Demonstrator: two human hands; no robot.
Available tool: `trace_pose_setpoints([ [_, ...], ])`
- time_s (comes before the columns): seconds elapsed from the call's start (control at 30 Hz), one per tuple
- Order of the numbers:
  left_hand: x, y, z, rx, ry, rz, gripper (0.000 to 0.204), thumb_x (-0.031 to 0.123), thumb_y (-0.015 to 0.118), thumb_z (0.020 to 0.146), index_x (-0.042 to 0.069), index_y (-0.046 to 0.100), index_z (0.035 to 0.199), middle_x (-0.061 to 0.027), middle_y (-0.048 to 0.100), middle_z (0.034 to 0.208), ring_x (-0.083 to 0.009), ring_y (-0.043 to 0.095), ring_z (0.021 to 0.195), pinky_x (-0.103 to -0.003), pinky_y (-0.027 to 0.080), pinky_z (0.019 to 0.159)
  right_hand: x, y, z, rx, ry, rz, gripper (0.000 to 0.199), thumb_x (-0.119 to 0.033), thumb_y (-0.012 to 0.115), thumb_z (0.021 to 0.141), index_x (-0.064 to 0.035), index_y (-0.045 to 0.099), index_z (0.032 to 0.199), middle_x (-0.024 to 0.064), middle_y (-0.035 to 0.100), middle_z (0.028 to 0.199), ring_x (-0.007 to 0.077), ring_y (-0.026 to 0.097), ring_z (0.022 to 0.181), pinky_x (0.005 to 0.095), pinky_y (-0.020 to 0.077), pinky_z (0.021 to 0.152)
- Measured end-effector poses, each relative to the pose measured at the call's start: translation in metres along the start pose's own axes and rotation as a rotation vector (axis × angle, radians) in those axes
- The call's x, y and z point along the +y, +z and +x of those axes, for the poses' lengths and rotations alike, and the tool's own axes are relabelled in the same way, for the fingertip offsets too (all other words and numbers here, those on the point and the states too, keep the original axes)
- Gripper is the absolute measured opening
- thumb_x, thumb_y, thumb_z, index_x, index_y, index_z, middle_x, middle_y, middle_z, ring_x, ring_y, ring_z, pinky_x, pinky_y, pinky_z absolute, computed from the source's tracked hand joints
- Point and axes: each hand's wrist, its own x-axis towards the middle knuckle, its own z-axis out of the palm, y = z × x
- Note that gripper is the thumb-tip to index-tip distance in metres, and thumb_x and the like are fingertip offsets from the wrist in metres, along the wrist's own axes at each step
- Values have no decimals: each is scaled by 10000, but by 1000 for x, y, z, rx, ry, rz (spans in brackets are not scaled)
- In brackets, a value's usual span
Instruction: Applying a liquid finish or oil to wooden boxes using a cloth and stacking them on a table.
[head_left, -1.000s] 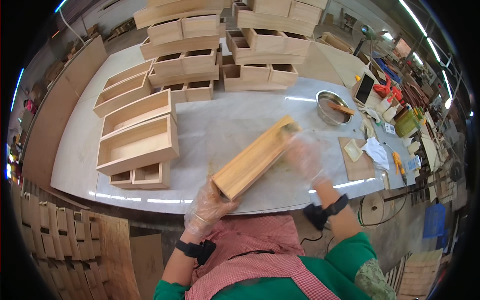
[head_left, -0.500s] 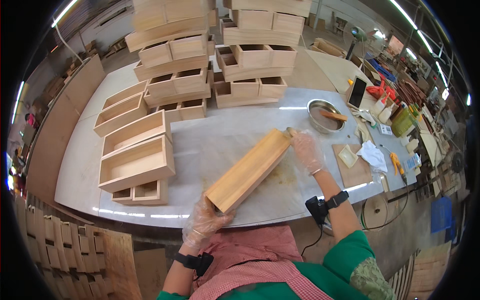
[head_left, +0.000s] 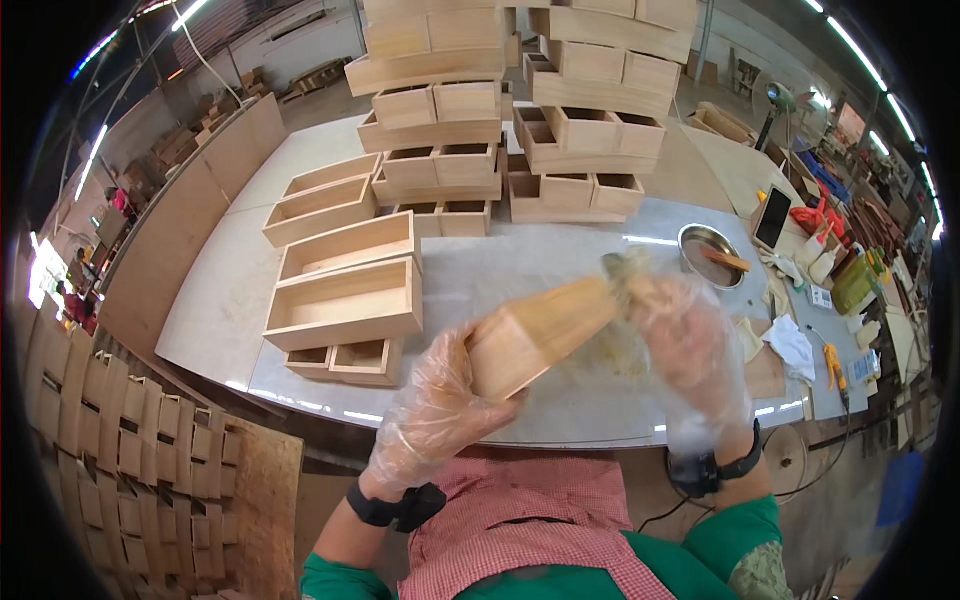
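My left hand (head_left: 435,410), in a clear plastic glove, is closed round the near end of a long wooden box (head_left: 545,335), holding it tilted up over the table. The box's long upper face looks yellower than its pale end. At the box's far end is my right hand (head_left: 690,335), gloved too and smeared by motion. Its fingers are closed on a crumpled grey-green wad (head_left: 622,275), perhaps cloth, against or just beside the box. A metal bowl (head_left: 690,272) of brownish liquid, with a wooden piece (head_left: 724,260) in it, stands beyond my right hand.
Open wooden boxes (head_left: 345,305) sit at the left of the grey tabletop (head_left: 225,330). Tall stacks of divided boxes (head_left: 440,165) rise at the back. At right lie a phone (head_left: 771,218), a white cloth (head_left: 788,342), bottles (head_left: 823,265) and an orange-handled tool (head_left: 832,368).
The box has been lifted and turned, bringing its near end up toward me. My right hand has come nearer with the wad. The whole view has shifted, so the table appears farther right.
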Motion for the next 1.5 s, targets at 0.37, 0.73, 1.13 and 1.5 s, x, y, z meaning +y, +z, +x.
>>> trace_pose_setpoints([
  [0.37,36,15,36,24,310,229,767,288,872,747,-18,508,1349,-186,658,1155,-306,650,1066,-356,503,948,21,4,2,-215,2,62,359,-77,623,847,-54,691,1199,134,692,1189,284,669,1045,409,534,915],
  [0.73,-3,17,68,-7,260,78,777,288,856,736,37,503,1380,-168,675,1229,-290,660,1131,-359,517,956,35,23,50,-267,31,280,274,-172,589,902,-82,699,1136,158,693,1105,330,657,1024,414,524,924],
  [1.13,-25,14,72,64,228,136,744,394,875,669,61,564,1257,-165,718,1122,-334,699,1034,-396,557,873,35,42,86,-381,-153,85,418,-170,571,964,-69,543,1369,152,597,1312,284,559,1238,385,455,1065],
  [1.5,-12,15,72,19,195,156,744,342,867,707,49,549,1312,-154,716,1144,-310,691,1055,-385,547,883,50,71,60,-412,-18,825,415,-143,485,998,-81,514,1407,148,590,1303,330,594,1154,427,512,985],
])
